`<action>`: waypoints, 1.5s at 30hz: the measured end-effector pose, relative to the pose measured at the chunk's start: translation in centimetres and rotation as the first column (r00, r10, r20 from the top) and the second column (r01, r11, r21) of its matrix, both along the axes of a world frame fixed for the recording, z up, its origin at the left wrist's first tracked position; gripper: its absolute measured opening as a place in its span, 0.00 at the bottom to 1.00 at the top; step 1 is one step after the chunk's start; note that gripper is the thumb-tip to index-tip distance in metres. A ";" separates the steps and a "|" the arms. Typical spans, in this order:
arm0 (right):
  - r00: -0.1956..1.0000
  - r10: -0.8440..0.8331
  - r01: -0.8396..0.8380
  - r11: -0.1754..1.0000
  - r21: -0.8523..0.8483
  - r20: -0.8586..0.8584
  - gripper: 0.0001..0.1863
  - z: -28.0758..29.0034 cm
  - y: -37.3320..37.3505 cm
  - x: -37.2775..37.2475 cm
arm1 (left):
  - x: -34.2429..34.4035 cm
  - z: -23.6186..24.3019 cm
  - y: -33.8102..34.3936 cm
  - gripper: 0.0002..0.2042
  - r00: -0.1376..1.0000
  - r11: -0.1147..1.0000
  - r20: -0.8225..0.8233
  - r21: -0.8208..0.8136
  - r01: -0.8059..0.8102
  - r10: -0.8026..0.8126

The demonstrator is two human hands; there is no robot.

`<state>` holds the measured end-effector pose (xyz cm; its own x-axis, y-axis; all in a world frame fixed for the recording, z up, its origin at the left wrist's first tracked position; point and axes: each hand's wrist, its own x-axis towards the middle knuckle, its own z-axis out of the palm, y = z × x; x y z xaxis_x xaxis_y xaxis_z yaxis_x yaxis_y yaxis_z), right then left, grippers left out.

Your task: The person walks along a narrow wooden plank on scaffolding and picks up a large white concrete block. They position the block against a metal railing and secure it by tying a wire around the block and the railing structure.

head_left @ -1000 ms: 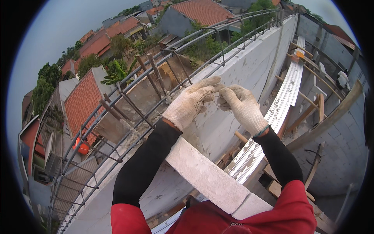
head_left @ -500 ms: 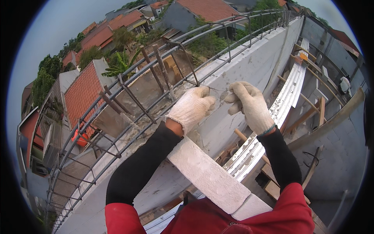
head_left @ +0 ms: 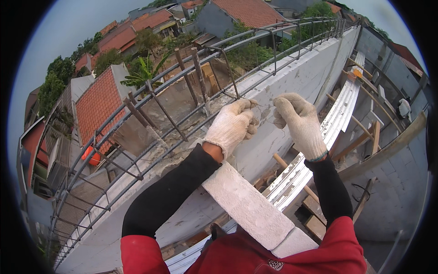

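Thin, crinkled wire [head_left: 262, 107] spans the short gap between my gloved hands, just in front of the rebar cage [head_left: 182, 137]. My left hand [head_left: 232, 125], in a white knit glove, has its fingers curled closed on the wire, beside the cage's lower bar. My right hand [head_left: 296, 121], gloved the same, pinches loose strands of it at a slightly greater distance from the cage. Below both hands are the white block wall [head_left: 310, 73] and a loose long white block [head_left: 246, 201] lying crosswise under my left forearm.
A white plank walkway [head_left: 328, 137] on wooden poles runs along the drop at right, with an orange object [head_left: 357, 73] on it. A person [head_left: 404, 107] is farther right beside grey block walls [head_left: 392, 196]. Upright rusty bars [head_left: 196, 73] rise from concrete. Tiled roofs lie beyond the cage.
Both hands have shifted apart and to the right; my left hand has turned, fingers curling more, and my right hand has risen slightly with the wire between them.
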<state>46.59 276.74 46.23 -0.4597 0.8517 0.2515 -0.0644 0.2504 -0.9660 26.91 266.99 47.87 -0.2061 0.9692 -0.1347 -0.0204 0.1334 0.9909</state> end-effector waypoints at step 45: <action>0.826 0.137 -0.340 0.895 0.289 0.547 0.14 1.8 4.8 -2.1 | -1.4 -3.2 2.0 0.26 0.892 0.991 -0.441 0.031 0.130 -0.103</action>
